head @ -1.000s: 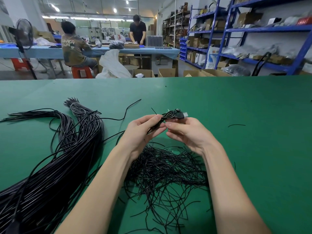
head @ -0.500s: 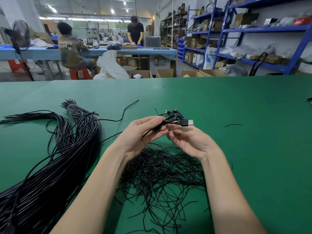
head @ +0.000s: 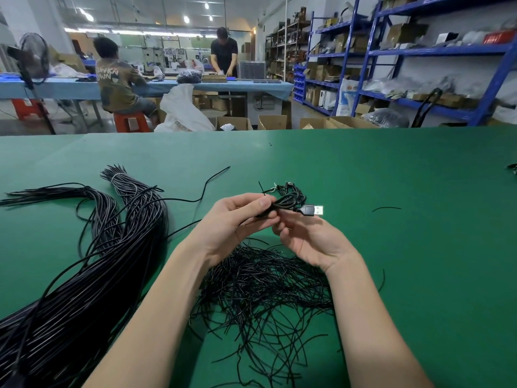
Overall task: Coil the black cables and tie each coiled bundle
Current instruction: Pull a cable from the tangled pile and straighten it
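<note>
A small coiled black cable (head: 289,201) with a silver USB plug (head: 317,210) pointing right is held above the green table (head: 391,169). My left hand (head: 237,222) grips the coil's left end between thumb and fingers. My right hand (head: 310,239) is under the coil, palm up, its fingertips pinching the bundle near the middle. A thin tie end sticks up from the coil. Below my hands lies a loose heap of thin black twist ties (head: 265,289). A big bundle of long black cables (head: 92,270) runs along the table's left side.
A stray cable (head: 208,183) and a short black tie piece (head: 386,209) lie loose on the table. A dark item (head: 512,167) peeks in at the right edge. Beyond the table are cardboard boxes (head: 272,122), blue shelving (head: 419,51), and two people at a blue bench.
The coil has turned so its USB plug now sticks out to the right. My right hand has rolled palm up beneath it. My left hand keeps its grip.
</note>
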Action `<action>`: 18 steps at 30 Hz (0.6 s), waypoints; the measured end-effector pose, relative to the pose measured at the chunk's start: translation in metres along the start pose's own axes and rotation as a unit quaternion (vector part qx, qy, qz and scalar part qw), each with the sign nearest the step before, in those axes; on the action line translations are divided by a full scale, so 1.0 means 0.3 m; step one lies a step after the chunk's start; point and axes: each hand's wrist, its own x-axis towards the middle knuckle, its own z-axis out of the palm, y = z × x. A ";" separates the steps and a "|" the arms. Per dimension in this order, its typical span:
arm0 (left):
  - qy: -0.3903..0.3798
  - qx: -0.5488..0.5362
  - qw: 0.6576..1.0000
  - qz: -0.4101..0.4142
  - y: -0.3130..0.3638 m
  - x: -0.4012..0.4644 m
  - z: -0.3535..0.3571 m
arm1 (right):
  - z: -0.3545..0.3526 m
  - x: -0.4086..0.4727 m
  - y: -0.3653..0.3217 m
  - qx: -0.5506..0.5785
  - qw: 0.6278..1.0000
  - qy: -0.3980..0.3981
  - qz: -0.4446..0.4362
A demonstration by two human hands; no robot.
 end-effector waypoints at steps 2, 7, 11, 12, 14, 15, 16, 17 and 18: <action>-0.025 0.046 0.999 0.002 0.010 -0.010 -0.016 | -0.007 0.004 0.003 -0.013 1.000 0.000 0.013; -0.032 0.328 0.944 -0.018 0.056 -0.037 -0.040 | -0.034 0.009 -0.046 -0.279 0.959 0.046 0.024; 0.006 0.505 0.863 0.000 0.054 -0.026 -0.005 | -0.015 -0.001 -0.094 -0.471 0.873 0.124 0.024; 0.020 0.530 0.848 0.008 0.051 -0.024 0.005 | -0.003 0.001 -0.103 -0.509 0.849 0.144 0.008; 0.060 0.568 0.820 0.037 0.043 -0.016 0.019 | 0.023 0.014 -0.119 -0.568 0.805 0.167 -0.038; 0.084 0.578 0.810 0.055 0.038 -0.012 0.024 | 0.044 0.022 -0.122 -0.596 0.780 0.178 -0.064; 0.111 0.578 0.805 0.073 0.033 -0.007 0.032 | 0.064 0.031 -0.118 -0.626 0.749 0.194 -0.095; 0.141 0.569 0.805 0.090 0.027 -0.001 0.039 | 0.083 0.041 -0.109 -0.652 0.716 0.216 -0.129; 0.173 0.553 0.808 0.106 0.021 0.005 0.044 | 0.102 0.052 -0.096 -0.668 0.686 0.236 -0.167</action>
